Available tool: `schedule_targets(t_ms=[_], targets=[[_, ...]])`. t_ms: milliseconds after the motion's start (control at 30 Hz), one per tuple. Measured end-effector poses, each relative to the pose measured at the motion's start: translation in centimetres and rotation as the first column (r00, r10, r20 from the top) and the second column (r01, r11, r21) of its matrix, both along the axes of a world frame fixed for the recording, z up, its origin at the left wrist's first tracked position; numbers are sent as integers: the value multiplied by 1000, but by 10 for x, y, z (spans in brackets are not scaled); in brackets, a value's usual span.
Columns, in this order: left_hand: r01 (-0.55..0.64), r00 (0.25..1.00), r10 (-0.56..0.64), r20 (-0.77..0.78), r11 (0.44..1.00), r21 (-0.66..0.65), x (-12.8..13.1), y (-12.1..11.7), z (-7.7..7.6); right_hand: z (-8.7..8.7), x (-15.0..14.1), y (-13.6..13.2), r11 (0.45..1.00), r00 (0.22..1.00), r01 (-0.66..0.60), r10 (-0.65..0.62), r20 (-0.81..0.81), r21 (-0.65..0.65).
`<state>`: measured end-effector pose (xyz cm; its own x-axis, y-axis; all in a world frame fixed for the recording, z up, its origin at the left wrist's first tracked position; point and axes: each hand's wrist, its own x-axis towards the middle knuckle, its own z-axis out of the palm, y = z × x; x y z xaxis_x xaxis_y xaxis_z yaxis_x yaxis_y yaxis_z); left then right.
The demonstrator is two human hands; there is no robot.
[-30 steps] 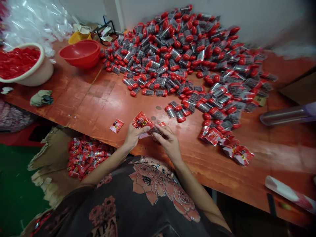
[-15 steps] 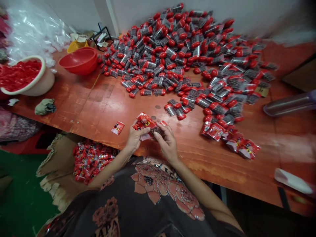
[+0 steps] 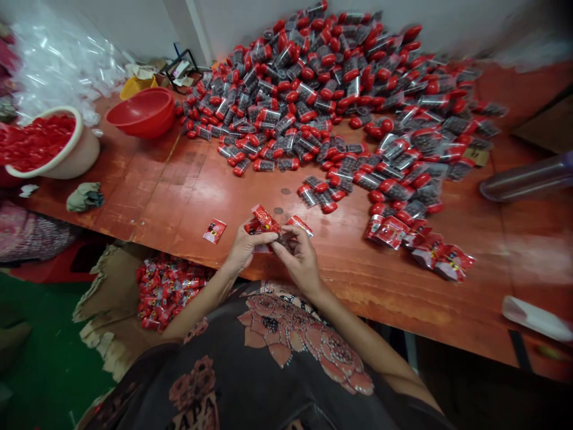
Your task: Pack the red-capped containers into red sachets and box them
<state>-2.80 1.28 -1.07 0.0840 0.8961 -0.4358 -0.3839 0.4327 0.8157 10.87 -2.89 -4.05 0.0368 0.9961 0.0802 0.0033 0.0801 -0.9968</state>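
Head view. Left hand (image 3: 245, 249) and right hand (image 3: 301, 261) close together near table's front edge, fingers curled, jointly holding red foil sachet (image 3: 265, 218); second sachet (image 3: 298, 226) pokes out at 1 o'clock; grip partly hidden by fingers. Loose sachet (image 3: 214, 230) just beside hands at 9 o'clock on orange wooden table (image 3: 147, 206). Heap of red-capped clear tubes (image 3: 322, 89) at 12 o'clock; row of sachets (image 3: 391, 233) at 3 o'clock. Cardboard box of sachets (image 3: 168, 292) at 7 o'clock, below table edge. White basin of red caps (image 3: 36, 143) and red bowl (image 3: 141, 112) at 10 o'clock.

Packing workshop (heaped red-capped tubes (image 3: 286, 125))
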Motion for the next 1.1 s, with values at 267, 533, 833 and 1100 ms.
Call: schedule_targets(t_ms=[267,533,833,1100], targets=[[-190,976,184,113,981,46,14,-1,-13,3,2,4,989,965,27,-64,-254,-148],[-139,989,137,51,989,46,15,-7,-12,3,1,9,977,920,21,-102,-378,-212],[-20,1000,20,-23,1000,-14,6,1,-14,-6,13,16,964,950,-73,-11,-311,-256],[-50,998,52,26,996,-75,17,-3,-33,-12,32,12,914,979,73,-142,-146,-400]])
